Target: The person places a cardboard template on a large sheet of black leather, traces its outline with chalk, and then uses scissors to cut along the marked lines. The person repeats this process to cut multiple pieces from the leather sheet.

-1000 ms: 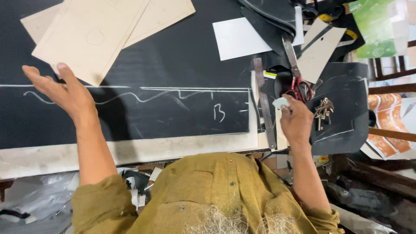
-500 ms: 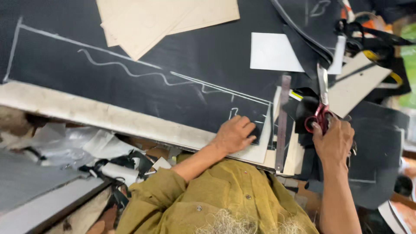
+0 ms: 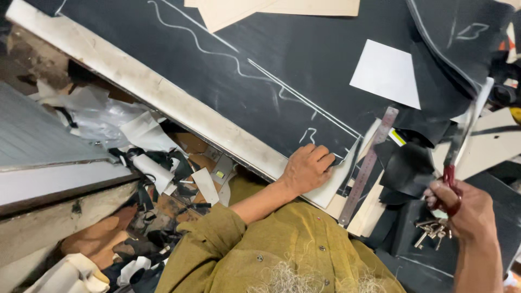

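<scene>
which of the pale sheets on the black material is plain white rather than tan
The small white paper sheet lying alone near the metal ruler. The card sheets at the top edge are tan.

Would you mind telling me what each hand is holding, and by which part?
The right hand grips scissors by their red handles. The left hand holds nothing; it lies flat on the black sheet.

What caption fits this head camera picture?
Left hand presses on chalk-marked black sheet; right hand grips red-handled scissors.
</scene>
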